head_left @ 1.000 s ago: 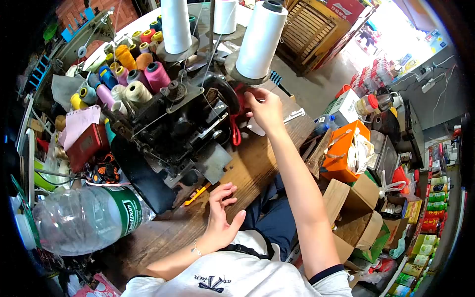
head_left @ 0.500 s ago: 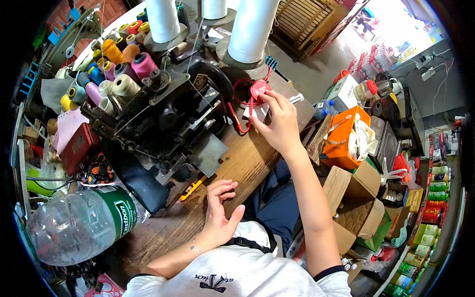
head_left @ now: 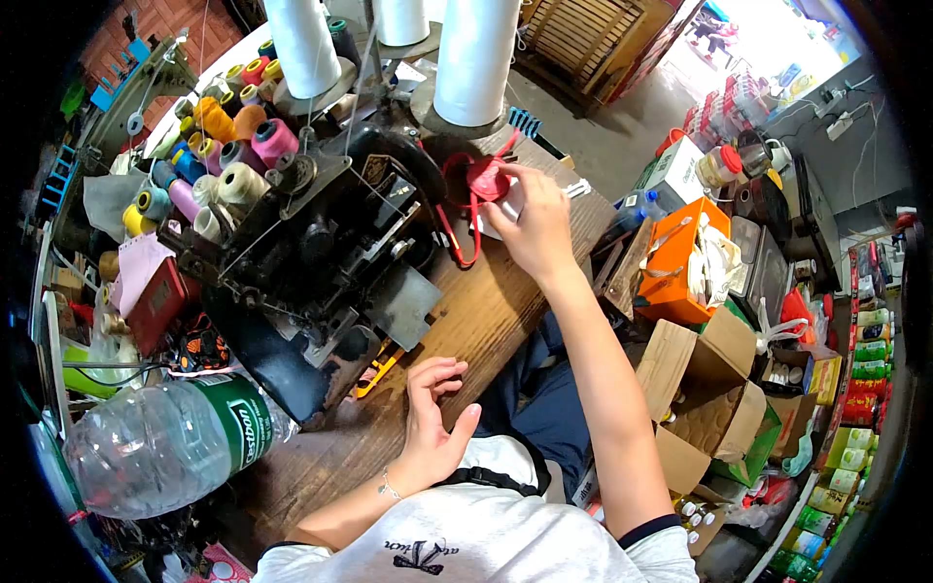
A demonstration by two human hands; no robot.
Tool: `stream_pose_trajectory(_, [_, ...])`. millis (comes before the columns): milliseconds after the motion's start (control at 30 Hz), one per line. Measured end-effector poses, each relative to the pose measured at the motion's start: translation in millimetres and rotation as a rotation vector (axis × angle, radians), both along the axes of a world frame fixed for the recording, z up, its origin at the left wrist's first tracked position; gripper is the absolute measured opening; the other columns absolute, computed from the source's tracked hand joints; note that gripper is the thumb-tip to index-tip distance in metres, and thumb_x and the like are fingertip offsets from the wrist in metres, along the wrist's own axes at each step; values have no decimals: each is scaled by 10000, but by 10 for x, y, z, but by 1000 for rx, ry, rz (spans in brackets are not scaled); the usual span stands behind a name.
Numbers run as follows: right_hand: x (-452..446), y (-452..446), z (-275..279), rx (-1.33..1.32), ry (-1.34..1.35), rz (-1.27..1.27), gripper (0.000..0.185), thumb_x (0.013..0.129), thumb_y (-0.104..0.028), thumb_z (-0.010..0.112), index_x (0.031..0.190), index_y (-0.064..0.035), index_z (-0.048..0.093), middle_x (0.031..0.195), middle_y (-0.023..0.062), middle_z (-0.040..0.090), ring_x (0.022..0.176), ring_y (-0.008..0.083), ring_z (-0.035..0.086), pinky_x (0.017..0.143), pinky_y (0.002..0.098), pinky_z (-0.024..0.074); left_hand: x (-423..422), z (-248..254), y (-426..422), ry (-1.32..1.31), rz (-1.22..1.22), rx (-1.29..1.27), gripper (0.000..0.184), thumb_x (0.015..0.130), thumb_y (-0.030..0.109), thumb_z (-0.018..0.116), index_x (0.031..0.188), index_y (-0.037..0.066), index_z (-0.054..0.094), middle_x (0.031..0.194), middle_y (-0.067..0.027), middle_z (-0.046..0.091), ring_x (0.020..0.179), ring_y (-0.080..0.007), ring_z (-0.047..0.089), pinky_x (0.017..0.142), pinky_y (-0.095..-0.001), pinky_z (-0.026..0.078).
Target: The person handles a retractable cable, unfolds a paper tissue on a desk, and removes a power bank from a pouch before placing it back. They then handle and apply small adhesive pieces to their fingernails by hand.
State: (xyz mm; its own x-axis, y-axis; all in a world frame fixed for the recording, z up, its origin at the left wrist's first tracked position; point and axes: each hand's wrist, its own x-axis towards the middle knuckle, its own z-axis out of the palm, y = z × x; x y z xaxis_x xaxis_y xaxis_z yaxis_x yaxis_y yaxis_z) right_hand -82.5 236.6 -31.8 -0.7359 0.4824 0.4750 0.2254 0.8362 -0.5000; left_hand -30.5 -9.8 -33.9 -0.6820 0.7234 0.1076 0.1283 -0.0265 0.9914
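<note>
Sewing machine [head_left: 323,233]: dial's centre, on the table [head_left: 476,316]
Thread spools [head_left: 238,153]: clustered at 10 o'clock
Tall cones [head_left: 476,63]: from 12 to 1
Corded disc [head_left: 486,182]: 3 o'clock, by the right hand [head_left: 535,222]
Cardboard box [head_left: 743,418]: 4 o'clock, beyond the table
Bottle [head_left: 165,452]: 7 o'clock

A wide, round-edged head view looks forward and down past the wearer's white short-sleeved shirt [head_left: 505,539], from close above a brown wooden table [head_left: 486,316]
</note>
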Motion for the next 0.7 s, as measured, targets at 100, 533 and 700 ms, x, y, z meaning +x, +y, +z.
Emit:
stream_pose_trajectory(100, [-126, -105, 28, 46, 17, 70, 419, 674, -184, 629, 1058, -76, 499, 1006, 88, 549, 1015, 242, 479, 890, 374, 310, 5, 2, 3, -12, -4, -4, 450, 755, 36, 567, 1128, 23, 314, 1153, -152, 323, 1030, -219, 419, 846, -310, 385])
stream_pose_trajectory(533, [-123, -111, -23, 50, 45, 8, 423, 687, -200, 628, 1074, -81, 508, 1152, 120, 464, 1086, 285, 418, 922, 400, 302, -10, -12, -3, -24, -6, -20, 423, 759, 31, 560, 1115, 28, 334, 1144, -146, 330, 1028, -218, 428, 843, -311, 390])
stream_pose_trajectory(700, [134, 13, -27, 7, -43, 0, 550, 635, -298, 672, 1111, -100, 479, 1156, 111, 455, 1111, 266, 397, 971, 427, 235, -13, 9, -3, -16, 1, -21, 417, 752, 29, 565, 1106, 22, 346, 1131, -149, 345, 1011, -219, 429, 838, -307, 393])
